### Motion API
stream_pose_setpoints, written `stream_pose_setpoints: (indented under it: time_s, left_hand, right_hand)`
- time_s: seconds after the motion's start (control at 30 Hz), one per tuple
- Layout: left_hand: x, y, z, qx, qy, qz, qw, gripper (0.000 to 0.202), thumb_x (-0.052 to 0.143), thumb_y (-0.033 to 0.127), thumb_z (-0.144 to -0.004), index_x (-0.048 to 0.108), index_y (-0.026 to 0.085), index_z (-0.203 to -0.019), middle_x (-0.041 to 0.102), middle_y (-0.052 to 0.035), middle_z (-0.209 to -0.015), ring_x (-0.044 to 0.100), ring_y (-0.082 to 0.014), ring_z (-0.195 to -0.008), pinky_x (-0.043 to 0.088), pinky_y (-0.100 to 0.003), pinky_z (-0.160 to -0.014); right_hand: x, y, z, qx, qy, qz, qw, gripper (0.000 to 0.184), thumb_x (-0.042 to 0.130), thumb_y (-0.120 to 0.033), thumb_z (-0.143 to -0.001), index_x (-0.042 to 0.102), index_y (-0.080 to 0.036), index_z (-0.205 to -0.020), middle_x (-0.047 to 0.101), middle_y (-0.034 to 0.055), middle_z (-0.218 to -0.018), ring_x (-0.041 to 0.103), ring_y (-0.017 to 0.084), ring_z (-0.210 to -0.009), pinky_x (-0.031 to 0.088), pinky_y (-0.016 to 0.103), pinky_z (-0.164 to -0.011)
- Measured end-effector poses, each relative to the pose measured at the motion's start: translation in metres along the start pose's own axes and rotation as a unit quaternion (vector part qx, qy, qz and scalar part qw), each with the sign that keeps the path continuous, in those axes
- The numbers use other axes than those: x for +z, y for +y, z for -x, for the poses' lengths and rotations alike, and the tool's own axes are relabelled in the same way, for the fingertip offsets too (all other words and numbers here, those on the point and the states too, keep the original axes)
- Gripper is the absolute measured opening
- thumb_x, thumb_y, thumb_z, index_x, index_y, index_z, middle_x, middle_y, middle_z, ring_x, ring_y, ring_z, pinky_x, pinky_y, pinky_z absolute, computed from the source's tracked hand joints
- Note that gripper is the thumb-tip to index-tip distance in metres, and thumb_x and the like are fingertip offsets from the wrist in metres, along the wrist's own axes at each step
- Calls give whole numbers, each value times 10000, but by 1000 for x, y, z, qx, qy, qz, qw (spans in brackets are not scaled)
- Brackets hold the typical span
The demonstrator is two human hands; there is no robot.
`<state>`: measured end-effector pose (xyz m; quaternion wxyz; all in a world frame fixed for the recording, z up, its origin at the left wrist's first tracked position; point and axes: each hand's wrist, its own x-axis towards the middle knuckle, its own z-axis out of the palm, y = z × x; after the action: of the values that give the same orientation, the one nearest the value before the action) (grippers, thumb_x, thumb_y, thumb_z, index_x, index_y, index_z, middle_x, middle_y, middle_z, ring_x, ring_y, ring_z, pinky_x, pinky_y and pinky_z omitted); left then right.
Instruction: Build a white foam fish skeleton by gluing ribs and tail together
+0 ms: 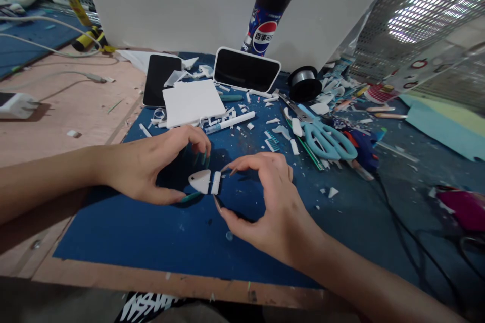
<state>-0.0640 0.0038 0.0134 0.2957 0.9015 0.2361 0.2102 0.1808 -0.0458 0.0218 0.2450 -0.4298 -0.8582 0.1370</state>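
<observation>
Your left hand's (151, 166) fingers stand partly open around the white pointed piece (200, 182); your right hand's (275, 202) fingers bracket the white strip (216, 182), grip indeterminable.

I can see a tall bottle (267, 15) with dark drink in it, at the back of the desk (91, 116). A phone (247, 69) in a white case leans up in front of it. Just to the right sits a round black spool (304, 86), and blue scissors (329, 135) lie nearer. Far left, I see a white plug (17, 105). Far right is light blue paper (447, 126).
</observation>
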Motion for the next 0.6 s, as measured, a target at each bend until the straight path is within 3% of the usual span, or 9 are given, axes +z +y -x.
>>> stream_pose_setpoints:
  time_s: [0.6]
  left_hand:
    - [0,0,0,-3,-8,-5,1000,506,656,239,-717,365,198,-1129,497,-157,-1120,525,-271,-1029,493,-422,-825]
  right_hand:
    - [1,2,0,8,-14,-16,1000,307,614,-267,-759,472,-203,-1024,593,88,-1039,472,273,-1035,386,414,-835]
